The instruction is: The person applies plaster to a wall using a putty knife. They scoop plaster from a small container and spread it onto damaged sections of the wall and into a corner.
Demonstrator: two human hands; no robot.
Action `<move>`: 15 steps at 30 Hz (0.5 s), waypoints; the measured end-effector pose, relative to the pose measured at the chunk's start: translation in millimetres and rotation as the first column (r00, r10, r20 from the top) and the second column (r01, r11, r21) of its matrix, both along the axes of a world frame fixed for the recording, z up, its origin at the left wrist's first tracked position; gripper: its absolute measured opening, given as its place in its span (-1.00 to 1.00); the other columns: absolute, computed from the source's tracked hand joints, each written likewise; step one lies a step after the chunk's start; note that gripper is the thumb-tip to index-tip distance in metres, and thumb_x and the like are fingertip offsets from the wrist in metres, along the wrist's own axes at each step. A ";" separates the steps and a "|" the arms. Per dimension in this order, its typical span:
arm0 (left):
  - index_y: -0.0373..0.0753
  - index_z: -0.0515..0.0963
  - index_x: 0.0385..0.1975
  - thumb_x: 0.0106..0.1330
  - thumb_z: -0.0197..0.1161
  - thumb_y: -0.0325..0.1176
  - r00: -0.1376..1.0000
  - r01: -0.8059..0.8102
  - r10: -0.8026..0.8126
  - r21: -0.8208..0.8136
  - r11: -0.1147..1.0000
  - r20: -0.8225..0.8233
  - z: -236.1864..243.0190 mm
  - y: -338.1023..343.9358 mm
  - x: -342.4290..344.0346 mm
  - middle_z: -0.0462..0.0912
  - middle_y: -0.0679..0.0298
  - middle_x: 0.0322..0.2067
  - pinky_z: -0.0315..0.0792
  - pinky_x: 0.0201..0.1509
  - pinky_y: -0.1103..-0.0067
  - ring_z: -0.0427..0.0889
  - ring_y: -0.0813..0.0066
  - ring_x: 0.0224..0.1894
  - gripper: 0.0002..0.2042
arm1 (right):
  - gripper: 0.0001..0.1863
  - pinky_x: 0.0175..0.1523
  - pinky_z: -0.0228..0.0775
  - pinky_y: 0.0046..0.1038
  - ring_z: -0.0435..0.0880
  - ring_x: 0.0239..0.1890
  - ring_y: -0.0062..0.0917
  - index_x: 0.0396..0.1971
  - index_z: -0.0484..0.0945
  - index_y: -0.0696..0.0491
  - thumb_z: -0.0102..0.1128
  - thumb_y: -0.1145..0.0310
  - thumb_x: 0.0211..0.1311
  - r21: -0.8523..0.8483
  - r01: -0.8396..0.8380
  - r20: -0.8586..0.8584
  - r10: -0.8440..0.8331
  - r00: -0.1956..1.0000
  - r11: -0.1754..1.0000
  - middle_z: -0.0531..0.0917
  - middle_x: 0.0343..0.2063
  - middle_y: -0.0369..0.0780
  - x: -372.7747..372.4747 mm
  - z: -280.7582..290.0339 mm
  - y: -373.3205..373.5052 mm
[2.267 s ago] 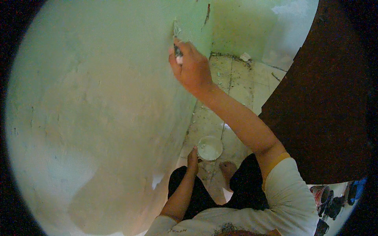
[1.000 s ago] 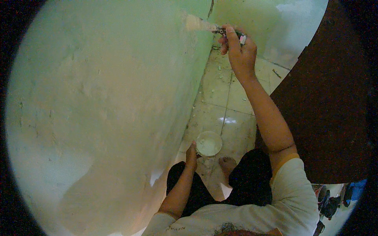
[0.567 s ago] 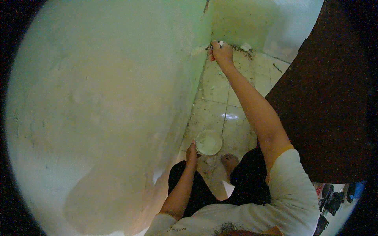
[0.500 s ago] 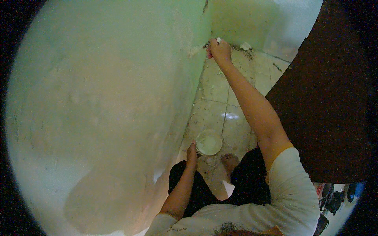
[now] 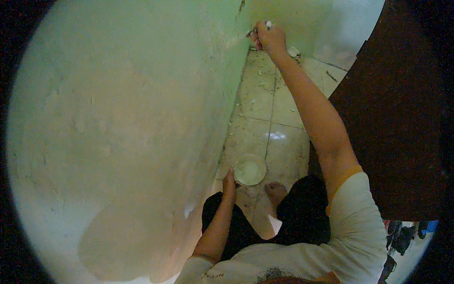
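Observation:
My right hand (image 5: 270,39) is closed around a putty knife (image 5: 250,34), raised near the corner where the long wall (image 5: 127,104) meets the back wall. The blade points left toward the long wall, at a pale smeared patch; whether it touches is unclear. My left hand (image 5: 229,184) grips the left rim of a round bowl (image 5: 250,169) holding pale paste, low between the wall and my knees. The long wall is pale green with beige patches.
A dark brown board (image 5: 383,132) fills the right side. Flakes and debris lie on the tiled floor (image 5: 288,118) along the wall's foot. My bare foot (image 5: 274,189) is beside the bowl. Several jumbled items (image 5: 404,236) lie at the lower right. A green back wall (image 5: 298,21) closes the far end.
My right hand has gone from the long wall toward the corner, dipped, then risen again since half a second ago, still holding the putty knife. My left hand and the bowl have barely moved.

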State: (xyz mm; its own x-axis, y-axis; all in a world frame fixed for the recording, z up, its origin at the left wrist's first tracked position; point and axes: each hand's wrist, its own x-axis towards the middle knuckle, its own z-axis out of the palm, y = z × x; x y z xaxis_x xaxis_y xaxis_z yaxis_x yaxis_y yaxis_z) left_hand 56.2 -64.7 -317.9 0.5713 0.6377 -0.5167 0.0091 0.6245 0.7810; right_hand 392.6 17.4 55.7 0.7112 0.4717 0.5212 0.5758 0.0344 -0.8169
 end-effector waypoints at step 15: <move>-0.27 0.45 0.10 0.37 -0.04 0.14 0.997 -0.033 0.036 -0.041 0.999 0.062 0.9 1.8 -1.1 0.58 0.19 -0.05 0.47 -0.04 0.41 0.58 0.35 -0.07 -0.42 | -0.67 -0.44 0.43 -0.42 0.53 -0.66 -0.51 -0.60 0.56 0.12 0.05 0.26 0.30 0.070 0.068 -0.303 -0.044 0.952 0.995 0.56 -0.70 -0.24 -59.6 80.0 -10.6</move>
State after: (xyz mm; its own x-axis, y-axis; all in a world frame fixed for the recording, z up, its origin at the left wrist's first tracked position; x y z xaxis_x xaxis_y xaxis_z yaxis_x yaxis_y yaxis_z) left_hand 55.1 -62.9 -316.9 0.5815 0.6373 -0.5056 -0.0612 0.6540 0.7540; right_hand 332.9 6.8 135.8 0.8646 0.3931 0.3130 0.3070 0.0800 -0.9483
